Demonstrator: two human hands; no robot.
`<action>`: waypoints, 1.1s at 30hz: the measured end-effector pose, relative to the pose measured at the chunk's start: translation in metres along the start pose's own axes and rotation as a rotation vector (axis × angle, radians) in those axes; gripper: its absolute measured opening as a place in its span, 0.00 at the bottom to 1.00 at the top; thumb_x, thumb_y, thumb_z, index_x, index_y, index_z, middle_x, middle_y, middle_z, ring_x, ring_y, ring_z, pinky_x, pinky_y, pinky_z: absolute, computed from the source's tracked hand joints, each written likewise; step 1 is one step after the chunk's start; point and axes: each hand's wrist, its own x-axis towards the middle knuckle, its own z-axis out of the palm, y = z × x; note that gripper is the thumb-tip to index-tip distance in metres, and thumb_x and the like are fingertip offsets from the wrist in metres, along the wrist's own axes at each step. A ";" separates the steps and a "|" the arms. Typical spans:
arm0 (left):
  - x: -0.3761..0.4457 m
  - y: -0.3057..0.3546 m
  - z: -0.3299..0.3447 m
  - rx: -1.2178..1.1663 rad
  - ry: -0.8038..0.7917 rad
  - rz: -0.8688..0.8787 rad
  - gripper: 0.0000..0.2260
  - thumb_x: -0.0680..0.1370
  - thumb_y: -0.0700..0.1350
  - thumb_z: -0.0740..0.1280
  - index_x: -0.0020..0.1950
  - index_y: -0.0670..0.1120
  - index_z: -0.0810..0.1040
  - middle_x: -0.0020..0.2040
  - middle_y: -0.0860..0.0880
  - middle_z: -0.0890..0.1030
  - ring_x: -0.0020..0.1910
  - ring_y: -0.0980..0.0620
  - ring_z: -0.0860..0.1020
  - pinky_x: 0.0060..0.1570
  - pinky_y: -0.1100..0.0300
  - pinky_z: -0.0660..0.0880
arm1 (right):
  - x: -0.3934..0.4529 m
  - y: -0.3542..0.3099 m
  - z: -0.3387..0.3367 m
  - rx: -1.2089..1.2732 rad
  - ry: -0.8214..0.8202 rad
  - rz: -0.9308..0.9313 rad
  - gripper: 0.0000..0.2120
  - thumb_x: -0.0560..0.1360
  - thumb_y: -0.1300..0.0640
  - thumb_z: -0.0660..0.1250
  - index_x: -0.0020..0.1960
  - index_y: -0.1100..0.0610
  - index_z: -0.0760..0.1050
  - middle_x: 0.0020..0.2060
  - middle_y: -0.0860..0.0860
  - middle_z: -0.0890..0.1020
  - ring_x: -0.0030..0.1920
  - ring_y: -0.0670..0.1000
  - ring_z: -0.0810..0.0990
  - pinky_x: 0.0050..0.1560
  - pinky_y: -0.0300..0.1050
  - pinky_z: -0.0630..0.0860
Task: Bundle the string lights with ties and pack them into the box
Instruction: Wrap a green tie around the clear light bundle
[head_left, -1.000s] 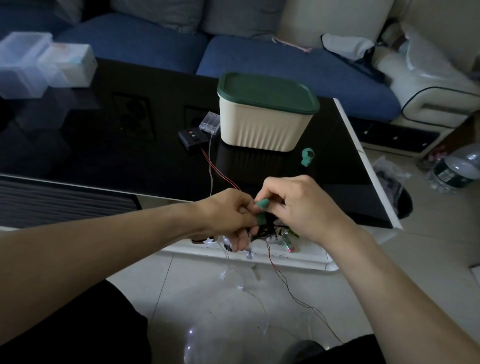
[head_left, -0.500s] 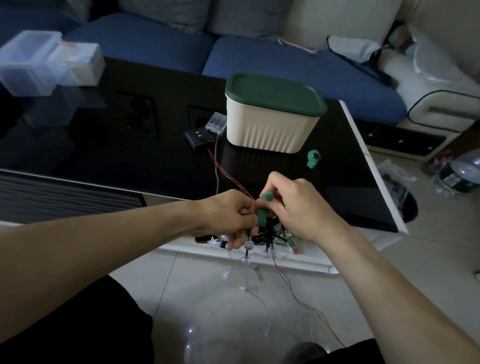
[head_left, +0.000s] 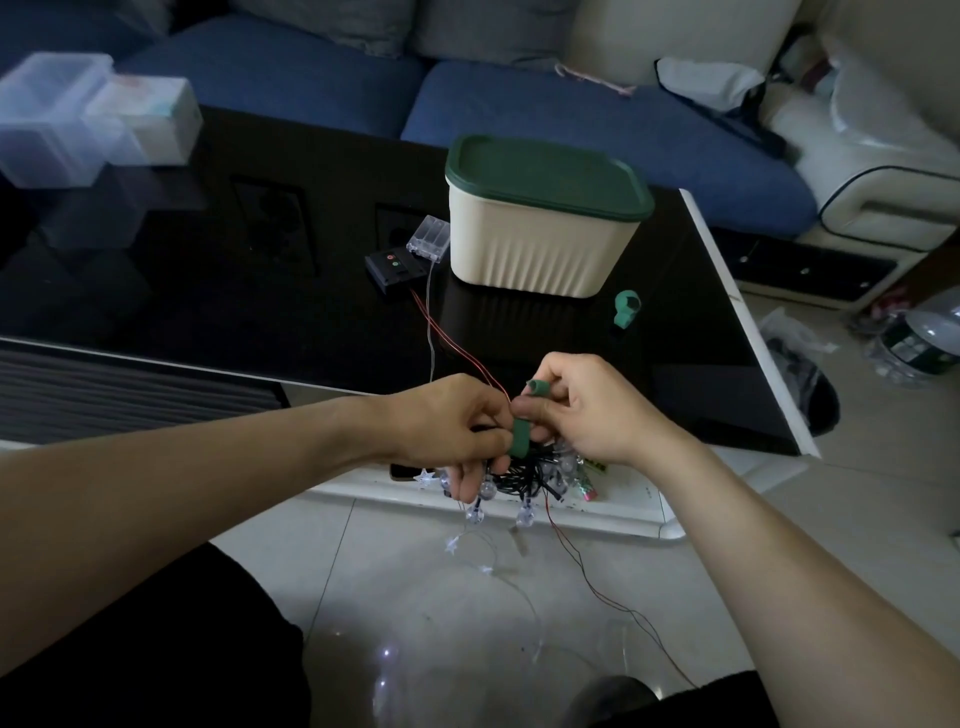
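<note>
A dark bundle of string lights (head_left: 524, 475) with small clear bulbs hangs just past the table's front edge. My left hand (head_left: 447, 428) grips the bundle from the left. A green tie (head_left: 519, 435) wraps over it, and my right hand (head_left: 582, 410) pinches the tie's free end near the top. Red wires run from the bundle back to a black controller (head_left: 392, 266) and down to the floor. The cream box with a green lid (head_left: 543, 218) stands shut on the black table (head_left: 208, 291). A second green tie (head_left: 625, 307) lies to the right of the box.
A clear battery case (head_left: 428, 241) sits beside the controller. Clear plastic containers (head_left: 78, 119) stand at the table's far left. More clear light strands (head_left: 467, 561) trail on the tiled floor. A blue sofa (head_left: 519, 98) runs behind the table; a black bin (head_left: 815, 395) sits right.
The view has shifted slightly. My right hand has pulled the green tie's end up and over the bundle, and more of the bulbs now hang below my left hand.
</note>
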 end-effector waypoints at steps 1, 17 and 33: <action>0.000 0.000 0.000 -0.011 0.009 -0.004 0.03 0.82 0.36 0.61 0.50 0.40 0.74 0.43 0.42 0.82 0.27 0.51 0.81 0.29 0.62 0.76 | 0.001 0.002 0.000 0.003 -0.012 0.010 0.08 0.76 0.56 0.74 0.44 0.53 0.75 0.31 0.46 0.84 0.35 0.44 0.85 0.40 0.41 0.78; -0.004 0.013 -0.001 -0.025 0.096 0.155 0.08 0.81 0.34 0.61 0.58 0.43 0.65 0.41 0.39 0.82 0.28 0.44 0.81 0.33 0.53 0.80 | 0.008 0.007 -0.012 0.087 -0.163 0.137 0.10 0.78 0.50 0.69 0.44 0.56 0.76 0.32 0.54 0.75 0.34 0.49 0.69 0.39 0.51 0.67; -0.002 0.009 -0.004 0.334 0.152 0.197 0.08 0.79 0.45 0.69 0.56 0.47 0.73 0.35 0.46 0.85 0.33 0.54 0.84 0.36 0.62 0.79 | 0.012 0.008 -0.005 0.159 -0.140 0.229 0.08 0.74 0.49 0.75 0.42 0.53 0.84 0.48 0.65 0.84 0.45 0.55 0.78 0.50 0.56 0.75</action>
